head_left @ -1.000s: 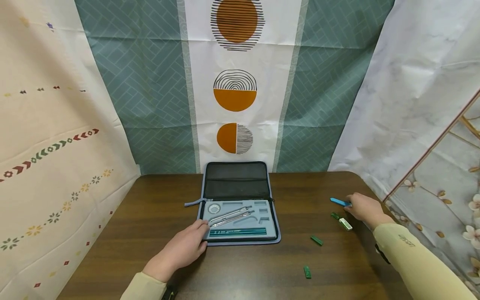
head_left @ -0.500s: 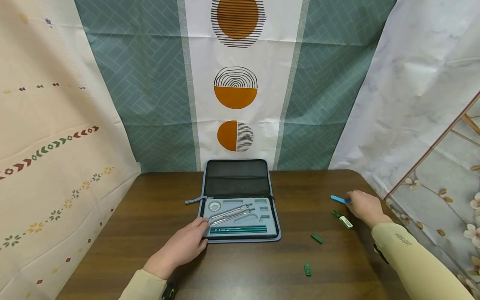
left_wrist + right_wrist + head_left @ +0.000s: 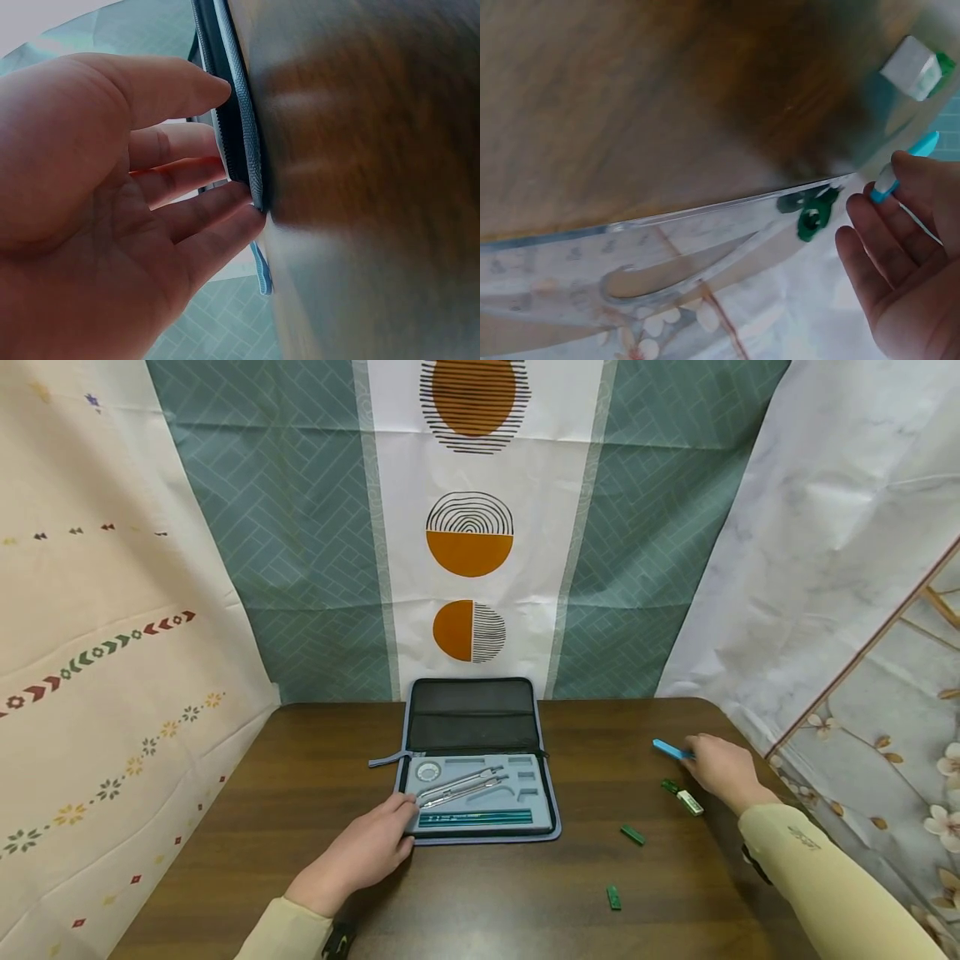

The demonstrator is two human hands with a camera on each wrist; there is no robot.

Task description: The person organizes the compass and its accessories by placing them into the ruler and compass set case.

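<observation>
In the head view, an unzipped drawing-instrument case (image 3: 555,802) lies on the table, its lid raised at the back. Its grey tray carries two silver compasses (image 3: 457,787), dark green pencils (image 3: 474,818) and a small round disc (image 3: 428,771). My left hand (image 3: 371,847) grips the case's front left corner; the left wrist view shows the thumb on the zipped edge (image 3: 232,127). At the right, my right hand (image 3: 722,768) pinches a slim blue stick-like item (image 3: 669,748) between thumb and fingers. Its whitish end shows in the right wrist view; its exact kind is unclear.
Near my right hand lie a white eraser (image 3: 690,802) and a small green piece (image 3: 669,786). Two other green pieces (image 3: 632,834) (image 3: 614,897) lie closer to the front. A green piece with a hole (image 3: 815,217) appears by the table edge. Curtains surround the table.
My right hand has shifted slightly left and away from me with the blue item, which has moved left too. My left hand stays on the case corner.
</observation>
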